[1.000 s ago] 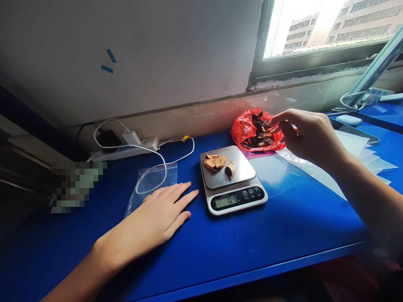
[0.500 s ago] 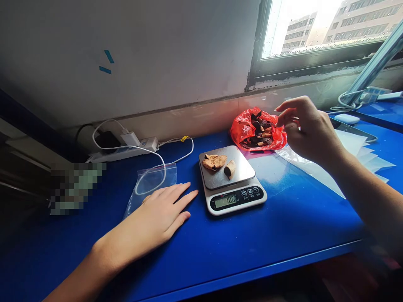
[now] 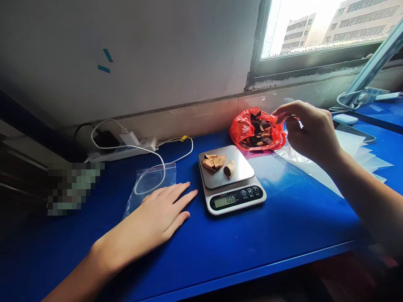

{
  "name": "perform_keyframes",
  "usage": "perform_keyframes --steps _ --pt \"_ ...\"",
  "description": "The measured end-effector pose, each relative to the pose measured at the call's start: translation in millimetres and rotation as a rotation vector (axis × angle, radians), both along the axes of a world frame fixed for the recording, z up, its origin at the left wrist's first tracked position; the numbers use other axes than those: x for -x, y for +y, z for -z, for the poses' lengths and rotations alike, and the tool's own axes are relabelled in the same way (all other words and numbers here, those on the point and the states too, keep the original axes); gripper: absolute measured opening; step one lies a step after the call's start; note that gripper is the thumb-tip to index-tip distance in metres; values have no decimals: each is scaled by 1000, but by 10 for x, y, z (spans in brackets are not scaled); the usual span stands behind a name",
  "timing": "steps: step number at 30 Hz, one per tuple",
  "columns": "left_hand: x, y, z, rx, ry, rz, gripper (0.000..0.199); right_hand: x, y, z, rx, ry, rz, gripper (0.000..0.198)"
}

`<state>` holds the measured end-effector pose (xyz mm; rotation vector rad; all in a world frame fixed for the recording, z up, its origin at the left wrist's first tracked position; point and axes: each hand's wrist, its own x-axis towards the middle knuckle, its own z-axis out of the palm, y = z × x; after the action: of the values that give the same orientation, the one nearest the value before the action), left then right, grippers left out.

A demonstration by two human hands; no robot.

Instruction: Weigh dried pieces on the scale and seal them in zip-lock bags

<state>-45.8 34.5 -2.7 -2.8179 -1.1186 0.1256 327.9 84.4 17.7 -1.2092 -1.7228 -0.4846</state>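
My left hand (image 3: pixel 166 209) lies flat on the blue tabletop with fingers spread, partly over a clear zip bag (image 3: pixel 147 178). Right of it stands a digital kitchen scale (image 3: pixel 234 197), its display reading about 10.6. On the scale's steel plate rest two dried brown pieces, a wide flat slice (image 3: pixel 214 162) and a small curled piece (image 3: pixel 229 169). My right hand (image 3: pixel 307 130) hangs at the right rim of a red plastic bag (image 3: pixel 242 130) full of dark dried slices (image 3: pixel 261 132). Its fingers are bent but apart, and I see nothing held in them.
A white power strip (image 3: pixel 143 147) with a charger and a looping white cable (image 3: pixel 162 163) sits against the wall at left. Translucent sheets (image 3: pixel 349 144) and a dark flat device (image 3: pixel 362 132) lie at right. The table's front edge (image 3: pixel 267 268) runs along the bottom.
My right hand has shifted slightly down beside the red bag, its index finger straighter. My left hand, the scale and the pieces on it stay put.
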Motion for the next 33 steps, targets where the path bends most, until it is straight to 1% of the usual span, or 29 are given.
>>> perform_keyframes --steps 7,10,12,16,18,21,24,27,30,33 --pt "-1 4 9 6 -18 -5 46 52 -51 -14 148 158 79 35" --pt "-4 2 8 11 -21 -9 46 20 16 16 275 176 139 36" --pt "-7 -2 1 13 -17 -14 46 -28 94 67 353 154 157 38" --pt "-16 -4 -12 18 -11 -18 46 -138 260 224 456 89 157 37" --pt "-21 -1 -15 17 -7 -14 46 -183 327 310 497 55 137 37" --pt "-26 1 -14 13 -1 -12 46 -228 409 418 538 6 67 39" --pt "-27 -5 -13 13 -4 -15 46 -252 473 495 545 -33 -11 41" --pt "-28 -13 -11 17 -3 -16 46 -261 522 543 503 -48 -49 40" --pt "-25 -18 -8 27 -13 -28 46 -269 548 569 431 -31 -47 37" --pt "-9 -14 6 44 -34 -49 46 -292 544 557 352 -3 -14 34"
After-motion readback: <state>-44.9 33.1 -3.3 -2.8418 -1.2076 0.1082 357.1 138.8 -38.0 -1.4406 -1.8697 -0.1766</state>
